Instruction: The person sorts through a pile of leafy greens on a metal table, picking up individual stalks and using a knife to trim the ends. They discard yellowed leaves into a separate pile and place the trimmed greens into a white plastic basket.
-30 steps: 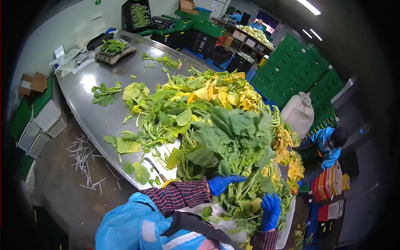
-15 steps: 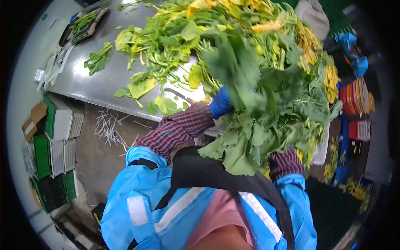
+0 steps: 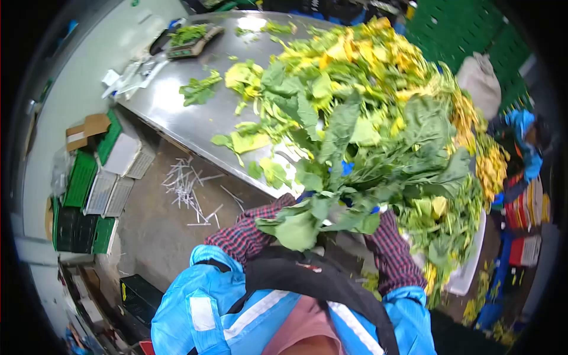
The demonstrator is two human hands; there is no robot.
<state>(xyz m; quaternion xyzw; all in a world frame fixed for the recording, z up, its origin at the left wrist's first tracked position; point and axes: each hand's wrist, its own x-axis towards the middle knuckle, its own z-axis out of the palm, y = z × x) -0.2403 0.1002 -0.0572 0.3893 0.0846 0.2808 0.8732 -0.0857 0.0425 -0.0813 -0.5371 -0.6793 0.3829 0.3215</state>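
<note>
I hold a large leafy bunch (image 3: 340,136) just over the near edge of the steel table (image 3: 148,97). My left hand (image 3: 305,196) and right hand (image 3: 376,209), in blue gloves, are at its base, mostly under the leaves, so I cannot tell how my fingers are set. Another patch of blue shows deeper among the leaves; I cannot tell which hand it belongs to.

The yellow label (image 3: 124,291) on the dark crate (image 3: 142,305), on the floor at the table's near left, is too small for me to read. So is the pale mark on the green crates (image 3: 447,35) beyond the table's far right.

The table's left edge slants away from me. Bare steel lies along it, around a loose sprig (image 3: 201,89) and up to the scale (image 3: 204,47) near the far left corner. Past that edge, white strips (image 3: 188,184) litter open floor, and stacked crates (image 3: 111,186) stand farther left.

The table's right side is crowded: the heap of green and yellow leaves (image 3: 355,50) runs to its edge, with a white tub (image 3: 473,260) of greens at its near right and a co-worker (image 3: 523,139) beyond.
</note>
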